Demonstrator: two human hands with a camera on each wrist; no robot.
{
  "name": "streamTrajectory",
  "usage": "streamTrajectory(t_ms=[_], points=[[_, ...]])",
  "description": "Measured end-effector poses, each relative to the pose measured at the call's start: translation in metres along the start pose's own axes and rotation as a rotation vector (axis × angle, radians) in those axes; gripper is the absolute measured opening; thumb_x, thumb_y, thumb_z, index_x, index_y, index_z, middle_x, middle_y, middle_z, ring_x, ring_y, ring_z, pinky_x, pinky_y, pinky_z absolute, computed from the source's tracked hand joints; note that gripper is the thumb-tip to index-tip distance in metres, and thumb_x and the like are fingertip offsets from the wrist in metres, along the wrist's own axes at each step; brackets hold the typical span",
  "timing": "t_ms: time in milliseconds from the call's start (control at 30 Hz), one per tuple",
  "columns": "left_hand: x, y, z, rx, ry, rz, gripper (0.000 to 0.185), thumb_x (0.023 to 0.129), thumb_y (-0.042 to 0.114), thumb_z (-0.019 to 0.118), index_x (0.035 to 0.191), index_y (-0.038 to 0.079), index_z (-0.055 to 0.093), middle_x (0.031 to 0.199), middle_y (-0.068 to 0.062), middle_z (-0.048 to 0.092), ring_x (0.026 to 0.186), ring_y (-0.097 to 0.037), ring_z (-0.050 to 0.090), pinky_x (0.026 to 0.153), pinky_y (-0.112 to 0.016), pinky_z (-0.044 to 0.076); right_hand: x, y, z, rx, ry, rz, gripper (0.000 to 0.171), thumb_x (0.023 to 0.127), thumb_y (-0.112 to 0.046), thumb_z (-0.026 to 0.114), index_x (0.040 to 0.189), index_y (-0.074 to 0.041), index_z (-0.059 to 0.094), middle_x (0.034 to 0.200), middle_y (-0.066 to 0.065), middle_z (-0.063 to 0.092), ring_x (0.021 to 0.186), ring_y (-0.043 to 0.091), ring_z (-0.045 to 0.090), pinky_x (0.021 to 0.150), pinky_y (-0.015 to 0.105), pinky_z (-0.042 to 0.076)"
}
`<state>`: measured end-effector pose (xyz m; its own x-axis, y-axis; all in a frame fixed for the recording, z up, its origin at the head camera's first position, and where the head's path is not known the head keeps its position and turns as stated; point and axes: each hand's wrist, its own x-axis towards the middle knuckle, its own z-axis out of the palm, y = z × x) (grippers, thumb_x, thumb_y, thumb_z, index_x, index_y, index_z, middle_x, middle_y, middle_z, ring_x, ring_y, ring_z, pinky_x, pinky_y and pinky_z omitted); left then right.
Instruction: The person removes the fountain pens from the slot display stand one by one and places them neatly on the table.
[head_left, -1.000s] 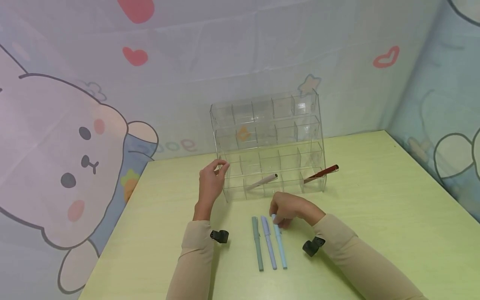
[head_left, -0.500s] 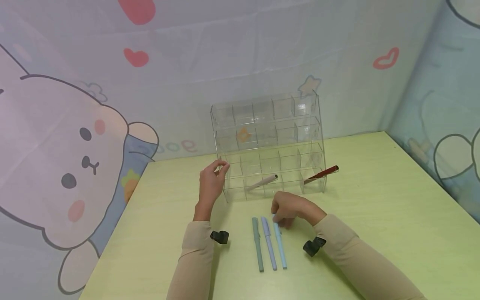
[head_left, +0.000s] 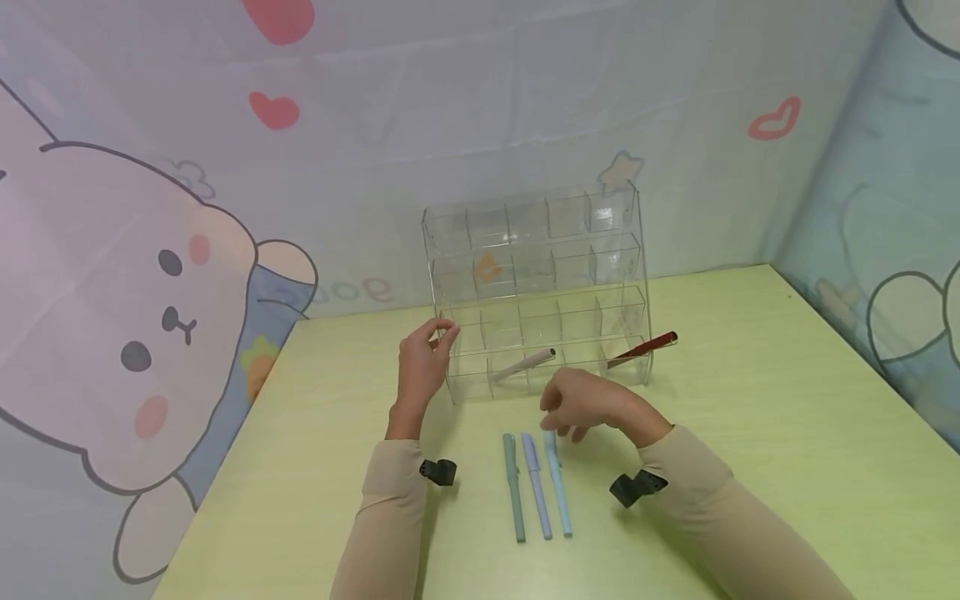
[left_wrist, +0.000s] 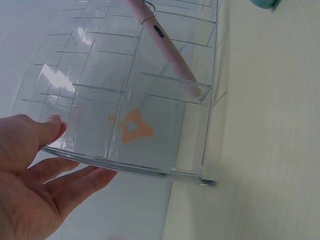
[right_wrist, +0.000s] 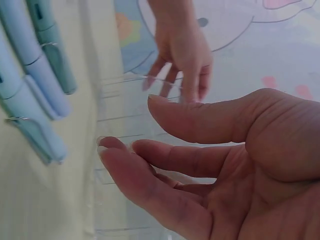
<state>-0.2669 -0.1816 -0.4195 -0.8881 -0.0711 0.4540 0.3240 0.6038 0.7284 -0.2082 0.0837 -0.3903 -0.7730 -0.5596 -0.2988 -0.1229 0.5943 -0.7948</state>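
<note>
A person's left hand [head_left: 422, 367] steadies the left end of a clear acrylic tiered organiser with many small compartments [head_left: 536, 287], standing near the far edge of the pale green table [head_left: 787, 433], thumb and fingers pinching its side wall. The right hand [head_left: 581, 404] hovers loosely open, holding nothing, just above the far ends of three pens lying side by side on the table: a sage green pen [head_left: 513, 487], a lavender pen [head_left: 536, 486] and a light blue pen [head_left: 557, 483].

Only the head view shows a dark red pen [head_left: 642, 349] in the bottom row's right end. The left wrist view shows the pale pink pen [left_wrist: 162, 47] leaning in a compartment close up. The backdrop's lettering [head_left: 352, 292] appears mirrored and cannot be read for certain.
</note>
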Motion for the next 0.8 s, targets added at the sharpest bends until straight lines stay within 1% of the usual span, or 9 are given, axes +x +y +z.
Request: streamTrajectory(t_ms=[167, 300, 467, 600, 667, 800], points=[[0.000, 0.000, 0.000, 0.004, -0.005, 0.001, 0.019, 0.099, 0.024, 0.066, 0.105, 0.008, 0.073, 0.124, -0.017, 0.068, 0.103, -0.042, 0.068, 0.091, -0.051, 0.054, -0.014, -0.010, -0.011, -0.031, 0.022, -0.069, 0.038, 0.093, -0.007, 0.070, 0.124, 0.012, 0.061, 0.112, 0.019, 0.067, 0.088, 0.031, 0.071, 0.068, 0.036, 0.060], [-0.001, 0.001, -0.001, 0.000, -0.006, -0.004, 0.020, 0.099, 0.025, 0.066, 0.105, 0.008, 0.073, 0.124, -0.017, 0.068, 0.103, -0.042, 0.068, 0.091, -0.050, 0.055, -0.026, -0.015, -0.021, -0.030, 0.055, -0.100, 0.035, 0.094, -0.009, 0.068, 0.123, 0.010, 0.062, 0.113, 0.018, 0.066, 0.088, 0.029, 0.070, 0.069, 0.036, 0.060], [-0.002, 0.001, -0.001, -0.001, -0.008, -0.012, 0.020, 0.099, 0.025, 0.066, 0.105, 0.008, 0.073, 0.125, -0.017, 0.067, 0.102, -0.041, 0.069, 0.090, -0.049, 0.055, -0.039, -0.017, -0.034, -0.043, 0.115, -0.107, 0.035, 0.095, -0.011, 0.068, 0.124, 0.009, 0.063, 0.111, 0.016, 0.066, 0.083, 0.023, 0.068, 0.070, 0.036, 0.059], [-0.002, 0.001, -0.001, 0.008, -0.008, -0.011, 0.019, 0.100, 0.024, 0.065, 0.106, 0.008, 0.073, 0.126, -0.017, 0.066, 0.103, -0.041, 0.069, 0.090, -0.049, 0.055, -0.045, -0.014, -0.045, -0.062, 0.162, -0.095, 0.038, 0.096, -0.014, 0.068, 0.126, 0.008, 0.061, 0.112, 0.016, 0.065, 0.080, 0.020, 0.069, 0.074, 0.037, 0.058], [-0.002, 0.002, -0.001, 0.010, -0.008, -0.006, 0.019, 0.100, 0.024, 0.065, 0.107, 0.008, 0.072, 0.127, -0.018, 0.066, 0.103, -0.041, 0.068, 0.090, -0.049, 0.055, -0.049, -0.012, -0.051, -0.082, 0.191, -0.100, 0.038, 0.096, -0.016, 0.068, 0.126, 0.007, 0.062, 0.114, 0.016, 0.065, 0.084, 0.020, 0.069, 0.077, 0.038, 0.057], [-0.002, 0.003, -0.002, 0.011, -0.006, 0.000, 0.019, 0.100, 0.023, 0.065, 0.107, 0.007, 0.072, 0.126, -0.018, 0.066, 0.105, -0.041, 0.068, 0.090, -0.049, 0.055, -0.058, -0.008, -0.062, -0.127, 0.254, -0.117, 0.039, 0.097, -0.018, 0.067, 0.127, 0.007, 0.062, 0.119, 0.017, 0.065, 0.100, 0.026, 0.065, 0.083, 0.040, 0.055]])
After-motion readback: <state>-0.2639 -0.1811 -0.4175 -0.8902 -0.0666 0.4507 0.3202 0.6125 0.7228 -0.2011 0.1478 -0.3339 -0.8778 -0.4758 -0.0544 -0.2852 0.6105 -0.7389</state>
